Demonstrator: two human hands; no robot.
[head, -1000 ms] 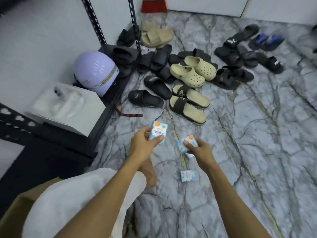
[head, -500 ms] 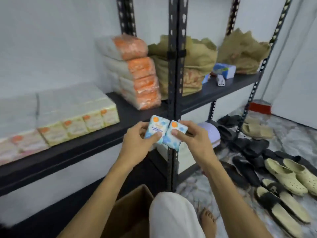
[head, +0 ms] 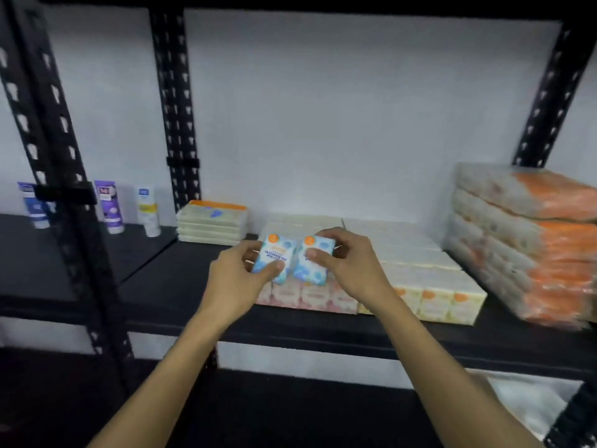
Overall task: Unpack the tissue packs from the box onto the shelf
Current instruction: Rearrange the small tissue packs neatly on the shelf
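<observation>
My left hand (head: 237, 279) grips a small blue-and-white mini tissue pack (head: 275, 257) with an orange dot. Beside it my right hand (head: 349, 263) pinches a second, matching pack (head: 315, 260). Both packs are held side by side, touching, above the black shelf (head: 181, 286). Right behind and below them lies a block of pink and yellow mini tissue packs (head: 416, 286) on the shelf. The box is out of view.
A short stack of flat tissue packs (head: 211, 221) sits at the back left. Tall orange-and-white tissue bundles (head: 529, 240) fill the shelf's right end. Three tubes (head: 111, 206) stand on the neighbouring shelf at left. Black perforated uprights (head: 174, 108) frame the bay.
The view has swung from the floor up to the shelf. Both hands brought their packs together and carried them over the shelf, in front of the stored packs.
</observation>
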